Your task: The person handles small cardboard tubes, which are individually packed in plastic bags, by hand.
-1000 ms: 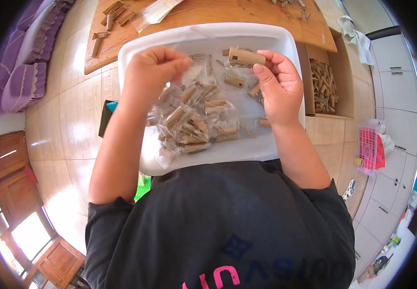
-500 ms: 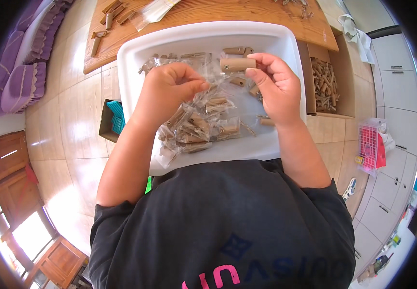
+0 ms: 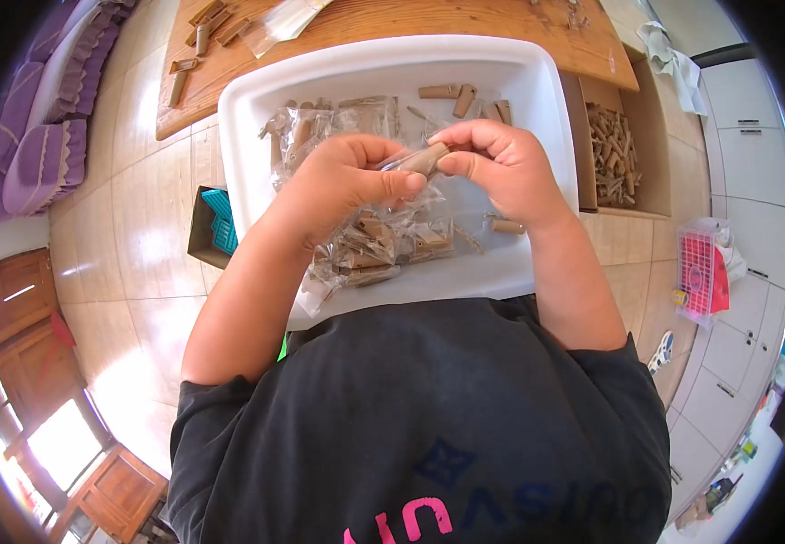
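Head view: left hand (image 3: 342, 181) and right hand (image 3: 501, 168) now together at one tan piece (image 3: 427, 160).
Apart half a second ago. Right pinches the piece's end, tilted, above the white tub (image 3: 501, 272); left grasps clear film (image 3: 393, 161) at the other end. Piece and film thus meet; how far inside, cannot tell. Bagged pieces (image 3: 374, 238) lie below.

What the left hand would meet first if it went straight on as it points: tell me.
The left hand would likely meet the brown piece just ahead of it first, then the right hand gripping its other end; depth here is hard to judge.
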Motion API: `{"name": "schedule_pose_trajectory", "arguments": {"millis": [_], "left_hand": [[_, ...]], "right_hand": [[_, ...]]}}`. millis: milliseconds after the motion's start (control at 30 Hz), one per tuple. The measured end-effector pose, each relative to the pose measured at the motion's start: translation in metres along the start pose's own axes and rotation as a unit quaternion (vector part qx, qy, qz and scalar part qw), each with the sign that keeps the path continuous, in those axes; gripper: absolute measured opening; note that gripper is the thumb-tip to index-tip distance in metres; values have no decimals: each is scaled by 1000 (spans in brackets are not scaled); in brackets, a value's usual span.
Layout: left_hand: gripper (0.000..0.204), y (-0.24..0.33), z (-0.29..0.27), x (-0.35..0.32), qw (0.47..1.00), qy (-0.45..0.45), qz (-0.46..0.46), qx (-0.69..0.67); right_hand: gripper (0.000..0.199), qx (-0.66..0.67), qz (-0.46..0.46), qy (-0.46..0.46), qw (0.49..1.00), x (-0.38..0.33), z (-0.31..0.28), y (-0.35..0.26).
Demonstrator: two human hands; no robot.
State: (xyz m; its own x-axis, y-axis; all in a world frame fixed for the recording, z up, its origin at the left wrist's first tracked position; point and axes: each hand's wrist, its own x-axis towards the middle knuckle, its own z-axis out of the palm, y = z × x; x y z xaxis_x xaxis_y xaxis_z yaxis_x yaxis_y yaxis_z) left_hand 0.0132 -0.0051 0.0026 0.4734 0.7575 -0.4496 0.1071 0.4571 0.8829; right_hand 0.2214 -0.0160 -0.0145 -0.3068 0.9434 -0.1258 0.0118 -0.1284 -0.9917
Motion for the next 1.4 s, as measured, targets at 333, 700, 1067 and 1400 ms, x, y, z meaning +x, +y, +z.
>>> {"name": "schedule_pose_trajectory", "arguments": {"millis": [333, 700, 1067, 1400], "left_hand": [[29, -6, 1, 5, 994, 12, 10, -105], [22, -11, 2, 6, 991, 33, 27, -126], [61, -24, -6, 8, 990, -16, 53, -130], [59, -15, -2, 5, 990, -54, 19, -130]], "right_hand": [[14, -207, -205, 52, 955, 2, 8, 13], [30, 46, -15, 79, 996, 0, 18, 4], [27, 120, 52, -47, 990, 2, 18, 7], [13, 176, 16, -39, 983, 1, 27, 14]]}}
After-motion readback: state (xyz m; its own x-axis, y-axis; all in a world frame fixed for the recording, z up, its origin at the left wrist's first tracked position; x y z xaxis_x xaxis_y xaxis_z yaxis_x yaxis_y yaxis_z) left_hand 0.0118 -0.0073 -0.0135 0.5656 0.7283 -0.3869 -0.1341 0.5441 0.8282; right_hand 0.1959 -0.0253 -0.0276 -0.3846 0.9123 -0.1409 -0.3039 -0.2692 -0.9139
